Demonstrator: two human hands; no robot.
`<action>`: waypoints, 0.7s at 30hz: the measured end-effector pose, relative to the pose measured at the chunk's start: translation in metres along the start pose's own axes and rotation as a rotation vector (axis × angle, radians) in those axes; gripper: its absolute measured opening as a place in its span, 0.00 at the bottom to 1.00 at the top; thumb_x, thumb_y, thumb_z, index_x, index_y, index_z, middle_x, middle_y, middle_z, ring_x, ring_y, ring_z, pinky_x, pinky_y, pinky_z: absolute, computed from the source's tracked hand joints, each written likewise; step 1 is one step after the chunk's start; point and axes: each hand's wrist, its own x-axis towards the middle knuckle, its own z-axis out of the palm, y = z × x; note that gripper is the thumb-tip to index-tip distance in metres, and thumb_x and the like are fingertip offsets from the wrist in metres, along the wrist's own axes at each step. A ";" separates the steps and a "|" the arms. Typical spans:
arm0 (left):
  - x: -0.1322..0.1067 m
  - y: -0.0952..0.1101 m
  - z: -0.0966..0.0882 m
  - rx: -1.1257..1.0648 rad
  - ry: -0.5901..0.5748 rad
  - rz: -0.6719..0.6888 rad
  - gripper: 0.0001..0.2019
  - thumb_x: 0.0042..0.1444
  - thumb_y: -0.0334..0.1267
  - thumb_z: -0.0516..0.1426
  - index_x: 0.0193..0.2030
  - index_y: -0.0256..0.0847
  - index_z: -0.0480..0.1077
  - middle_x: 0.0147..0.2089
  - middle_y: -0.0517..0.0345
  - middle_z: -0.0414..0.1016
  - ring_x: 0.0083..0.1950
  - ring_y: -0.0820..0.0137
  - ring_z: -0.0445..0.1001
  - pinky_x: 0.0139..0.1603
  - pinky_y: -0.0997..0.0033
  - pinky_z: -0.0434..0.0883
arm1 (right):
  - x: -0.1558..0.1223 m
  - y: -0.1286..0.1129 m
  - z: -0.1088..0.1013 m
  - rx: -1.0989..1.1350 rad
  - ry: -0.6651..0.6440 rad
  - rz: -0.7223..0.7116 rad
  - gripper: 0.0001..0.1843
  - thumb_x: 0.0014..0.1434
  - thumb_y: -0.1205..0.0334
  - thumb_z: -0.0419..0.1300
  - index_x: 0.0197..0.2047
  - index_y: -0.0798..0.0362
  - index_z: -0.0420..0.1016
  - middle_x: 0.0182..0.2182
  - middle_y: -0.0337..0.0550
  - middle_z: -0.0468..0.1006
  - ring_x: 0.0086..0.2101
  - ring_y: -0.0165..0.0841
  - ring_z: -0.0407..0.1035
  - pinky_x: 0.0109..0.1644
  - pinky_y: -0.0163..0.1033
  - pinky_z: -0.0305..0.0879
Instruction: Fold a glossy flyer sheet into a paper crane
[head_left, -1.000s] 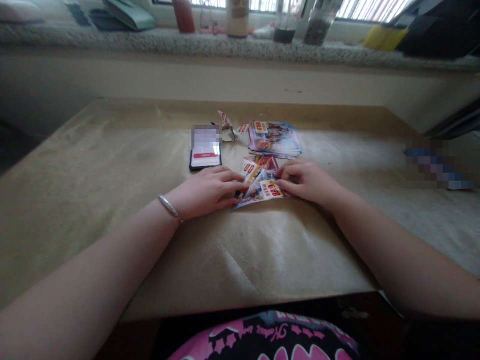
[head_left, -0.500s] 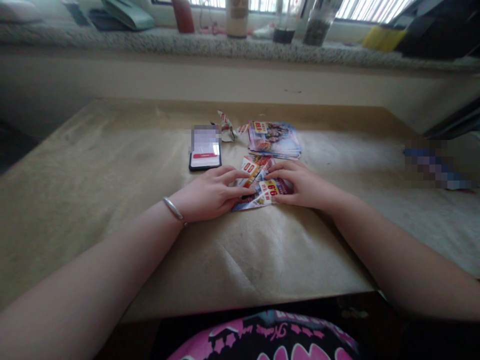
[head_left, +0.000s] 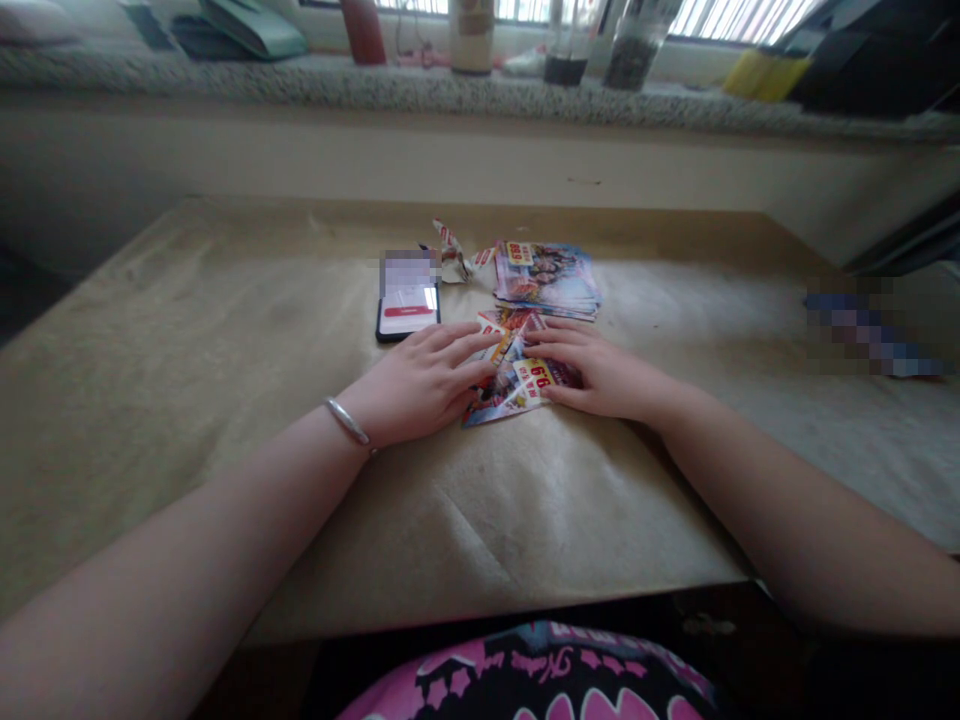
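My left hand and right hand lie open and flat, clenching nothing, with a folded glossy leaflet pressed between them on the brown-papered bench. If my fingers drag, its loose flaps could spring or skew. Just past my left fingertips, a phone could get knocked; beyond my right fingers, a stack of flyers could be nudged, and a twisted paper strip could catch.

The folded leaflet is glossy coated paper; the tabletop is covered in matt, creased brown paper. The bangle is smooth, shiny metal; the window ledge is speckled polished stone.
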 end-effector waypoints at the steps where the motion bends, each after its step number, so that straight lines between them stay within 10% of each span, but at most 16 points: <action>1: 0.000 0.000 0.001 -0.011 -0.001 -0.017 0.19 0.65 0.37 0.49 0.60 0.42 0.68 0.69 0.52 0.61 0.70 0.59 0.58 0.69 0.54 0.60 | 0.000 -0.001 0.000 -0.008 -0.002 -0.002 0.23 0.57 0.60 0.61 0.56 0.53 0.73 0.60 0.52 0.70 0.65 0.45 0.55 0.68 0.57 0.53; 15: -0.001 -0.004 -0.013 -0.183 -0.188 0.010 0.23 0.59 0.49 0.57 0.58 0.42 0.69 0.58 0.46 0.69 0.57 0.58 0.70 0.60 0.58 0.67 | 0.005 -0.011 -0.001 -0.022 -0.015 -0.085 0.13 0.59 0.66 0.57 0.47 0.51 0.77 0.62 0.48 0.69 0.64 0.42 0.57 0.66 0.53 0.59; 21: -0.001 -0.006 -0.002 -0.183 -0.132 0.057 0.23 0.63 0.47 0.53 0.64 0.44 0.64 0.68 0.49 0.61 0.67 0.57 0.61 0.69 0.55 0.58 | 0.010 -0.015 0.007 -0.225 0.036 0.047 0.19 0.63 0.63 0.56 0.56 0.55 0.75 0.59 0.54 0.71 0.62 0.46 0.61 0.65 0.55 0.59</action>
